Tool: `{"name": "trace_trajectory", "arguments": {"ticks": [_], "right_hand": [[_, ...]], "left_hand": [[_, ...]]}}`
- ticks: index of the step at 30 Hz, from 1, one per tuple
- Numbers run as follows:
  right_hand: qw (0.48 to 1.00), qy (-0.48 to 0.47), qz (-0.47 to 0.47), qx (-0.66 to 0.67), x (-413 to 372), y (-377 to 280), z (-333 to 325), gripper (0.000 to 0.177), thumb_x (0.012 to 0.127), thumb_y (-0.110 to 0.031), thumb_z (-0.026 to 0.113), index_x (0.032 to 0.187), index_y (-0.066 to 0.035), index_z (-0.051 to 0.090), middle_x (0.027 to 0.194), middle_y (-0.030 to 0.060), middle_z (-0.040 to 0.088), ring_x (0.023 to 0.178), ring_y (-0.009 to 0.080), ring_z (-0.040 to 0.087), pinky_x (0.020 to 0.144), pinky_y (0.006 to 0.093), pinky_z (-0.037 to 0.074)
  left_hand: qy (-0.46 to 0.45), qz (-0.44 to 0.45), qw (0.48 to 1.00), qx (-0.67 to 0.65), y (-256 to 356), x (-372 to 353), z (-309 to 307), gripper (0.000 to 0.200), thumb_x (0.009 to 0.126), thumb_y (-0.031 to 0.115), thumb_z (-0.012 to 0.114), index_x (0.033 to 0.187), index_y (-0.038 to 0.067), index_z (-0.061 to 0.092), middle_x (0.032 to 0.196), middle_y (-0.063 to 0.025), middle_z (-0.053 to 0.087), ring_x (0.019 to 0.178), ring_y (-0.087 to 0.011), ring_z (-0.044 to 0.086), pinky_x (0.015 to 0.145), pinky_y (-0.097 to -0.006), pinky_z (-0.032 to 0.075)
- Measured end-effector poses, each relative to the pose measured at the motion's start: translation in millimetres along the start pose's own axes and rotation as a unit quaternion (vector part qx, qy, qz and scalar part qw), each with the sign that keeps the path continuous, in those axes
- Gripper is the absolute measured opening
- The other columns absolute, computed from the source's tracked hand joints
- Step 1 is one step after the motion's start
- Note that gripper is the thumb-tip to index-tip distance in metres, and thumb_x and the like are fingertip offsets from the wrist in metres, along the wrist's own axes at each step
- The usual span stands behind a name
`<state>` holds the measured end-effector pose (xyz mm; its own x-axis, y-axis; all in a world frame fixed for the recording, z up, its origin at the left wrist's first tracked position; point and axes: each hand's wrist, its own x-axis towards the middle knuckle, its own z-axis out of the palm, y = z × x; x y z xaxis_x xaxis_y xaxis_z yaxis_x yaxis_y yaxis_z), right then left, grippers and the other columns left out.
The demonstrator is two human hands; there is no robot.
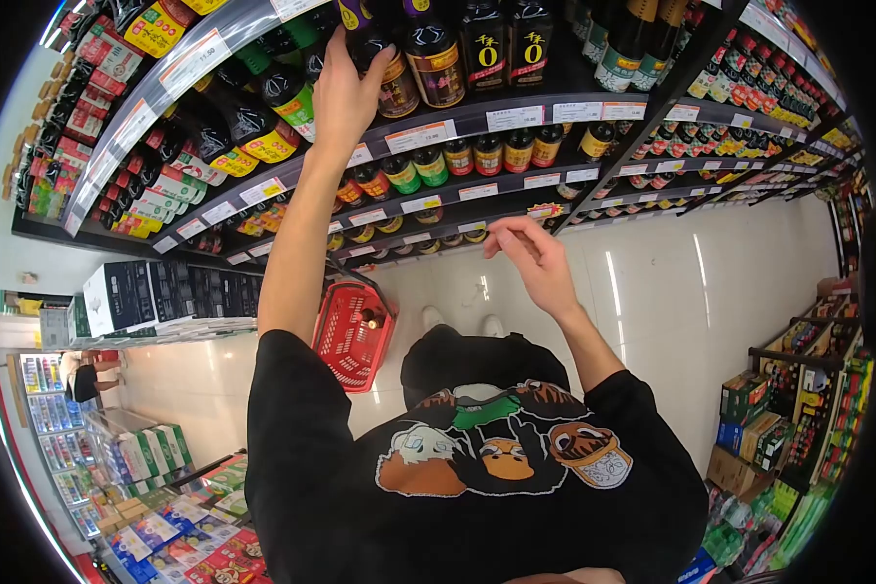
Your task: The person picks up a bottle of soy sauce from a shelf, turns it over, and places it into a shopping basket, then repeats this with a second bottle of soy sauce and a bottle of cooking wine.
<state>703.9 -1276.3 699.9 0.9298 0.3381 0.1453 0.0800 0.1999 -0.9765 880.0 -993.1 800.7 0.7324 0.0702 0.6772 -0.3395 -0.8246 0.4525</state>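
Observation:
My left hand [348,97] reaches up to the top shelf, its fingers and thumb around a dark sauce bottle [397,86] with a purple neck. The bottle stands among others on the shelf, and the hand covers part of it. Just to its right is a similar bottle with a purple-brown label [436,73]. A green-capped bottle [287,97] stands left of my wrist. My right hand [533,258] hangs in the air in front of the lower shelves, fingers loosely bent and apart, with nothing visible in them.
A red shopping basket [353,336] with a small item inside is below my left forearm. Price tags line the shelf edge [419,136]. Black boxes [146,297] are stacked at left, and more goods [759,428] stand at right. A person [86,375] is far left.

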Motion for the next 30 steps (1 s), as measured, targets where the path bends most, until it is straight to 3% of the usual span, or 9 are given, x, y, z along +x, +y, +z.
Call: {"name": "trace_trajectory", "arguments": {"ticks": [1, 3, 11, 13, 17, 22, 25, 27, 30], "right_hand": [[1.0, 0.002, 0.001, -0.001, 0, -1, 0, 0.021, 0.107, -0.015, 0.056, 0.118, 0.0, 0.064, 0.097, 0.0078, 0.071, 0.094, 0.0154, 0.069, 0.088, 0.0307, 0.053], [1.0, -0.001, 0.004, 0.006, 2, -2, -1, 0.021, 0.107, -0.016, 0.056, 0.118, 0.0, 0.064, 0.097, 0.0073, 0.071, 0.094, 0.0152, 0.069, 0.088, 0.0301, 0.053], [0.999, 0.007, -0.045, 0.009, 37, -9, -25, 0.021, 0.107, -0.013, 0.056, 0.119, 0.002, 0.063, 0.098, 0.0075, 0.071, 0.093, 0.0138, 0.068, 0.087, 0.0294, 0.053], [0.997, 0.02, -0.073, 0.003, 54, -16, -36, 0.021, 0.107, -0.012, 0.055, 0.119, 0.003, 0.062, 0.099, 0.0077, 0.07, 0.093, 0.0134, 0.068, 0.087, 0.0292, 0.053], [0.996, 0.04, -0.08, -0.008, 85, -30, -56, 0.022, 0.106, -0.011, 0.055, 0.121, 0.004, 0.062, 0.1, 0.0092, 0.071, 0.096, 0.0155, 0.069, 0.089, 0.0302, 0.054], [0.993, 0.067, -0.088, -0.029, 105, -33, -68, 0.024, 0.106, -0.013, 0.057, 0.122, 0.004, 0.062, 0.105, 0.0119, 0.072, 0.1, 0.0178, 0.069, 0.093, 0.0313, 0.055], [0.991, 0.082, -0.102, -0.023, 105, -34, -68, 0.025, 0.106, -0.013, 0.057, 0.123, 0.003, 0.062, 0.107, 0.0115, 0.072, 0.1, 0.018, 0.07, 0.093, 0.0315, 0.055], [0.989, 0.102, -0.102, -0.023, 97, -35, -70, 0.025, 0.106, -0.013, 0.057, 0.124, 0.003, 0.062, 0.107, 0.0105, 0.071, 0.1, 0.018, 0.07, 0.093, 0.0317, 0.055], [0.985, 0.141, -0.098, -0.005, 78, -39, -71, 0.025, 0.105, -0.012, 0.058, 0.125, 0.004, 0.06, 0.109, 0.0128, 0.071, 0.101, 0.0198, 0.07, 0.094, 0.0324, 0.055]], "left_hand": [[-0.001, 0.0, 1.0, -0.002, -3, 0, 1, 0.079, 0.092, 0.042, 0.073, 0.144, -0.009, 0.042, 0.129, -0.031, 0.062, 0.114, -0.0456, 0.065, 0.09, -0.047, 0.055], [0.003, 0.019, 1.0, 0.019, -8, 2, 2, 0.084, 0.093, 0.04, 0.075, 0.146, -0.013, 0.038, 0.113, -0.0251, 0.071, 0.065, -0.022, 0.073, 0.065, -0.0335, 0.056], [-0.007, -0.009, 1.0, -0.006, 4, -2, -2, 0.086, 0.093, 0.042, 0.074, 0.148, -0.013, 0.037, 0.096, -0.0226, 0.073, 0.065, -0.0217, 0.072, 0.065, -0.0329, 0.054], [-0.031, -0.067, 0.997, -0.005, 15, -2, -7, 0.081, 0.093, 0.046, 0.072, 0.146, -0.008, 0.042, 0.115, -0.0267, 0.068, 0.081, -0.032, 0.072, 0.078, -0.042, 0.057], [0.005, -0.037, 0.999, 0.03, 13, -4, -2, 0.08, 0.093, 0.046, 0.072, 0.145, -0.008, 0.043, 0.115, -0.0266, 0.069, 0.083, -0.0318, 0.072, 0.076, -0.0418, 0.057], [-0.051, -0.122, 0.991, -0.006, 34, -9, -12, 0.079, 0.093, 0.042, 0.073, 0.146, -0.008, 0.042, 0.116, -0.0264, 0.068, 0.085, -0.0315, 0.072, 0.077, -0.0404, 0.056], [-0.036, -0.106, 0.992, -0.052, 26, -20, -9, 0.074, 0.093, 0.032, 0.075, 0.146, -0.008, 0.042, 0.124, -0.027, 0.063, 0.083, -0.0289, 0.071, 0.074, -0.0375, 0.056], [0.12, 0.094, 0.988, 0.023, 29, -36, -12, 0.063, 0.095, 0.02, 0.073, 0.144, -0.007, 0.043, 0.132, -0.0235, 0.057, 0.081, -0.0248, 0.07, 0.069, -0.0328, 0.055], [0.089, -0.005, 0.964, -0.252, 60, -91, -12, 0.04, 0.103, 0.007, 0.059, 0.14, -0.001, 0.047, 0.139, -0.0156, 0.055, 0.079, -0.0182, 0.068, 0.067, -0.0255, 0.055]]}}
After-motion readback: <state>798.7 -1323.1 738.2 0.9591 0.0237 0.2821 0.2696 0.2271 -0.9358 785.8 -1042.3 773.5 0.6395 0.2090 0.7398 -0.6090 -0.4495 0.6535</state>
